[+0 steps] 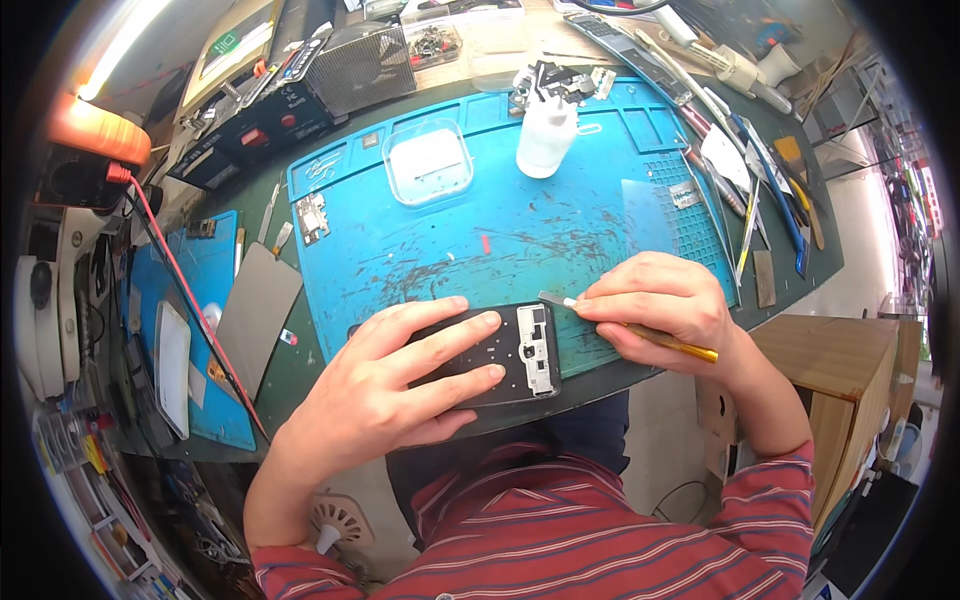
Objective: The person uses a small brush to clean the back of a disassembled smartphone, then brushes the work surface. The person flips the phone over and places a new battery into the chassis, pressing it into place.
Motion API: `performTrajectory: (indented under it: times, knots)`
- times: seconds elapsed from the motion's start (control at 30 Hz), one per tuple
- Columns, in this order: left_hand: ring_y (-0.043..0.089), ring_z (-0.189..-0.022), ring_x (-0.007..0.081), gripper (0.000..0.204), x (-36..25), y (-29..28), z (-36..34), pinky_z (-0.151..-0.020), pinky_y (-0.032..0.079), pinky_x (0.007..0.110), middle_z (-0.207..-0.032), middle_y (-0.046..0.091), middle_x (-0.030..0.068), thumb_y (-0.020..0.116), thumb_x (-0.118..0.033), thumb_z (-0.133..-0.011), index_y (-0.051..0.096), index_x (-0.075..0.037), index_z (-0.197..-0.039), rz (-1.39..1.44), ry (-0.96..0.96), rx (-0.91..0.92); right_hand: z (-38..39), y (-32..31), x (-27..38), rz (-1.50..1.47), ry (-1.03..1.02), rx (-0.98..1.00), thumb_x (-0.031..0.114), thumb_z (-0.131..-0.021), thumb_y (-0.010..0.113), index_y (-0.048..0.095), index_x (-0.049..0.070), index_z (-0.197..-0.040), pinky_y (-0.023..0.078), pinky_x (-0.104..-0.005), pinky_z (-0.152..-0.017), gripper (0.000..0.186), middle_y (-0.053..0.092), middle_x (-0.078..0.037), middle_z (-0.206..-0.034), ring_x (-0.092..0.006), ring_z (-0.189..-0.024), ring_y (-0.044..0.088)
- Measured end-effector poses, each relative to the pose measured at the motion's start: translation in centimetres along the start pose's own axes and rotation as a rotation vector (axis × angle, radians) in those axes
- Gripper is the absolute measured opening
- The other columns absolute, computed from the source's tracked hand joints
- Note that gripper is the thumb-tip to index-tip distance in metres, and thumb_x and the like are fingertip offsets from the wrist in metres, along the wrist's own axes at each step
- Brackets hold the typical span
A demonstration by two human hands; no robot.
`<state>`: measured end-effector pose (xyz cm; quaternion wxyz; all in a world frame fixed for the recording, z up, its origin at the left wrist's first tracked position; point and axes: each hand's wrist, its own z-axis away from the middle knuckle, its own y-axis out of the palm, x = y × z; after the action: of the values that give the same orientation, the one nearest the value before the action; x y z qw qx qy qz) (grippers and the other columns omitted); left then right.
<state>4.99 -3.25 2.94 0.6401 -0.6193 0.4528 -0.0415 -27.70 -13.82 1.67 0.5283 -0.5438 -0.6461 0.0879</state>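
My left hand (pixel 390 385) lies over a black phone-like housing (pixel 498 350), fingers spread across its top and thumb at its near edge, holding it on the mat's front edge. A pale metal-looking section (pixel 535 350) shows at the housing's right end. My right hand (pixel 660 315) grips a slim tool (pixel 680 344) with a golden handle; its flat blade tip rests at or just above the blue mat (pixel 470 265), right of the housing's upper corner. A small red piece (pixel 485 243) lies farther back on the mat.
A white bottle (pixel 546 140) with dark parts at its top and a clear tray (pixel 428 190) stand toward the back. A perforated metal device (pixel 360 72) is behind. Several tools (pixel 770 190) lie right. A second mat (pixel 155 280), cables and an orange-black device (pixel 100 135) are left.
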Motion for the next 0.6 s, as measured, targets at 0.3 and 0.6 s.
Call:
performTrajectory:
  times: [0.3, 0.6]
  knots:
    - [0.063, -0.138, 0.0379, 0.06, -0.12, 0.01, -0.09, -0.11, 0.054, 0.052, -0.152, 0.068, 0.0097, 0.095, -0.018, -0.069, 0.08, -0.018, -0.127, -0.002, -0.01, -0.011, 0.66, 0.26, 0.12, -0.027, -0.041, -0.017, -0.002, -0.082, 0.084, 0.081, 0.002, -0.11, 0.065, -0.0384, -0.079, 0.029, 0.081, -0.011, -0.104, -0.0284, -0.092, 0.08]
    - [0.062, -0.138, 0.0374, 0.059, -0.1, 0.06, -0.05, -0.109, 0.054, 0.052, -0.152, 0.068, 0.009, 0.095, -0.018, -0.069, 0.08, -0.019, -0.126, 0.007, -0.015, -0.011, 0.76, 0.35, 0.21, 0.006, -0.049, -0.023, -0.002, -0.081, 0.085, 0.081, 0.003, -0.11, 0.066, -0.0389, -0.082, 0.03, 0.081, -0.01, -0.103, -0.0283, -0.092, 0.08]
